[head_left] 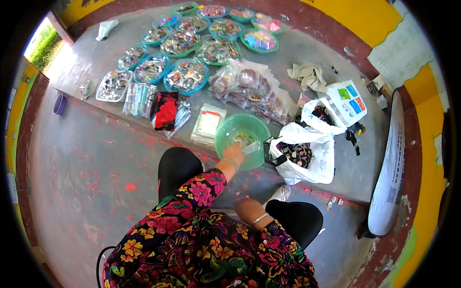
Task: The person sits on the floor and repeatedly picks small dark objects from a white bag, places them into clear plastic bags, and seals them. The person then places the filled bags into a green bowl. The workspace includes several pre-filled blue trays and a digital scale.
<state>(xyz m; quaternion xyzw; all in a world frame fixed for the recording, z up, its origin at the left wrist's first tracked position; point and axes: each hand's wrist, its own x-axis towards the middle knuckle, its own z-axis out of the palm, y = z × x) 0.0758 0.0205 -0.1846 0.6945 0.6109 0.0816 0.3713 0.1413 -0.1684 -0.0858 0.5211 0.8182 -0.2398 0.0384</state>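
— While the left hand (234,154) gripped the green plastic bowl (242,139) at its near rim, fingers curled over the edge, how would it have handled?

— Light, stiff and a bit slick, I judged; the rim suited best. It sat on the concrete step (307,53). The right hand (248,210) rested lower, near the knee, its fingers hidden.

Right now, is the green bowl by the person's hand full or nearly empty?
Nearly empty: the green bowl shows mostly bare translucent bottom, with only a few small items near the left hand at its rim.
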